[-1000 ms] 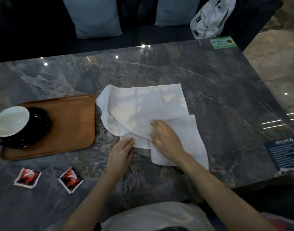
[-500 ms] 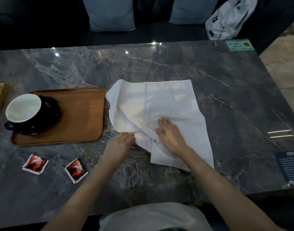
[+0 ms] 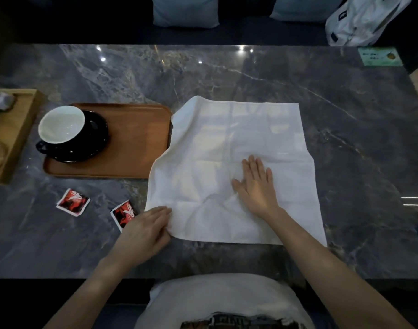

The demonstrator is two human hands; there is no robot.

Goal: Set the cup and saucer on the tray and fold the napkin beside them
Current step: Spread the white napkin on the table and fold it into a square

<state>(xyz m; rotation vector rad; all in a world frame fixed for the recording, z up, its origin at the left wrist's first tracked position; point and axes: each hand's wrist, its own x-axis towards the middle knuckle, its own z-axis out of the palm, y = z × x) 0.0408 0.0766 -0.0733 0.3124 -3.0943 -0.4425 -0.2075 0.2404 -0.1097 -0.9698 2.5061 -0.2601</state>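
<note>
napkin is thin, limp cloth: your left hand pinches its near-left corner, right hand flat, fingers spread; fold from corners.

A: Non-task stuff on the dark marble table?
B: Two red sachets near left, apart from each other. Light wooden box at the left edge, contents cut off by the frame. Green card far right corner.
A: Behind the table?
B: Two grey-blue cushions on dark seating, white bag far right.
</note>
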